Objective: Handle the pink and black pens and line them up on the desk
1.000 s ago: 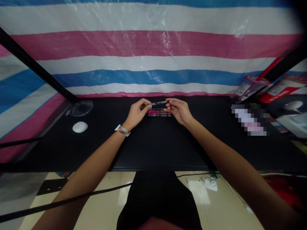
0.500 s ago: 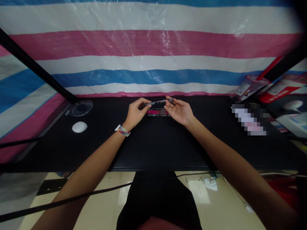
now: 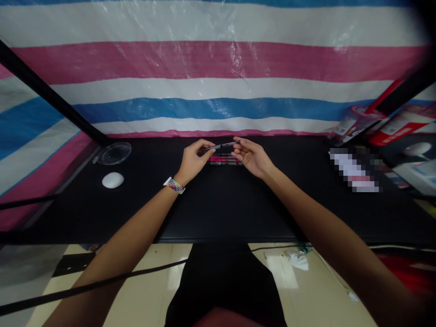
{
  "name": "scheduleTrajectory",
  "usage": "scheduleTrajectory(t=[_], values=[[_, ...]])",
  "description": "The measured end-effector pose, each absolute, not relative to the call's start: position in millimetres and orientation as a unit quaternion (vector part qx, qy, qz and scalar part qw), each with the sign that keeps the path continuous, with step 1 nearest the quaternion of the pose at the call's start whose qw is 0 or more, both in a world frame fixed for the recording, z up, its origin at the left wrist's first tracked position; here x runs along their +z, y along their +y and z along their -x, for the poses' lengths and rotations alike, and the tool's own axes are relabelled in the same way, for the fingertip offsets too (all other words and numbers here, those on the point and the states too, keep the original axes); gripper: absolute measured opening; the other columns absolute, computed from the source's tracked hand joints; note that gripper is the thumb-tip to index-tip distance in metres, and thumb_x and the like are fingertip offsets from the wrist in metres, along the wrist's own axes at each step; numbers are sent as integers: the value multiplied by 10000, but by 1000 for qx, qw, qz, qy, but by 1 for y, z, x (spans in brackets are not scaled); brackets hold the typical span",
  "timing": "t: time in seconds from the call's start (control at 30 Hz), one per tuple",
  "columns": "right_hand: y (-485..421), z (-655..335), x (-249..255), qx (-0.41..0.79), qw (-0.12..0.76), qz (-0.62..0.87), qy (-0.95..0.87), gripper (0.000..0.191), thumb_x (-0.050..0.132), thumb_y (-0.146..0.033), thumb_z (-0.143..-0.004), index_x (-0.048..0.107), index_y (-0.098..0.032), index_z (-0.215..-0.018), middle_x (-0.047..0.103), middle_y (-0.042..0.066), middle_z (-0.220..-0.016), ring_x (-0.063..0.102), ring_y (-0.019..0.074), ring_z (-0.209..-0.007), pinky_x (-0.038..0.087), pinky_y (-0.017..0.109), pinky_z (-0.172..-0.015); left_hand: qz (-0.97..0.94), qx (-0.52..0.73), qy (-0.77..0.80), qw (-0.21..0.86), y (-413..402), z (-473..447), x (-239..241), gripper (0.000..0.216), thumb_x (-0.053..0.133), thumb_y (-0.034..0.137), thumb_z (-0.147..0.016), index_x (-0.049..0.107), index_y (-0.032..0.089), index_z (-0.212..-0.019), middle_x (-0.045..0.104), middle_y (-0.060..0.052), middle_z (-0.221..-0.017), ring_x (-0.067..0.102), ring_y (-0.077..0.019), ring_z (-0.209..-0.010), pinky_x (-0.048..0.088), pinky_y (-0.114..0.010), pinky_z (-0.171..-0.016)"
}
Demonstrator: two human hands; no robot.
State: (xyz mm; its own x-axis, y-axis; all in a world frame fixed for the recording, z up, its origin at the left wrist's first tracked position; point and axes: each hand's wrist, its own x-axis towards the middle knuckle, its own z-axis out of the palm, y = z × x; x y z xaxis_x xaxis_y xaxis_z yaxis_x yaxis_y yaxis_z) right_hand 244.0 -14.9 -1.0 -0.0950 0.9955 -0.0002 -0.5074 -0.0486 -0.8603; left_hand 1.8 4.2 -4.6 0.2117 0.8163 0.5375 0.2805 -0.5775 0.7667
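Both my hands hold one dark pen level above the far middle of the black table. My left hand, with a coloured band at the wrist, pinches the pen's left end. My right hand pinches its right end with the fingertips. Under the pen, a short row of other pens, one of them pink, lies flat on the table between my hands.
A clear plastic lid and a white oval object lie at the table's far left. Red and white boxes and other items crowd the right side. A striped tarp forms the back wall. A black cable runs across the floor below.
The pen's right end has dropped slightly, so it lies more level. My right fingers, spread half a second ago, have closed in on its right end. The left hand has hardly moved.
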Motion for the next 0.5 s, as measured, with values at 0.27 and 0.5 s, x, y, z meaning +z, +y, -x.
scheduleTrajectory(t=[0.27, 0.5], values=[[-18, -241, 1, 616, 578, 359, -397, 128, 797, -296, -960, 815, -202, -1045, 807, 51, -893, 758, 163, -797, 695, 361, -937, -750, 484, 381, 239, 4, 0, -3, 106, 722, 320, -1023, 784, 237, -1047, 819, -59, -1051, 746, -210, -972, 598, -378, -925], [-17, -241, -1, 614, 578, 348, -410, 142, 826, -315, -940, 823, -209, -1034, 815, 52, -888, 758, 166, -790, 701, 356, -899, -777, 450, 377, 229, 3, 0, -2, 350, 571, 442, -1115, 712, 234, -870, 708, -18, -802, 655, -182, -767, 536, -341, -791]])
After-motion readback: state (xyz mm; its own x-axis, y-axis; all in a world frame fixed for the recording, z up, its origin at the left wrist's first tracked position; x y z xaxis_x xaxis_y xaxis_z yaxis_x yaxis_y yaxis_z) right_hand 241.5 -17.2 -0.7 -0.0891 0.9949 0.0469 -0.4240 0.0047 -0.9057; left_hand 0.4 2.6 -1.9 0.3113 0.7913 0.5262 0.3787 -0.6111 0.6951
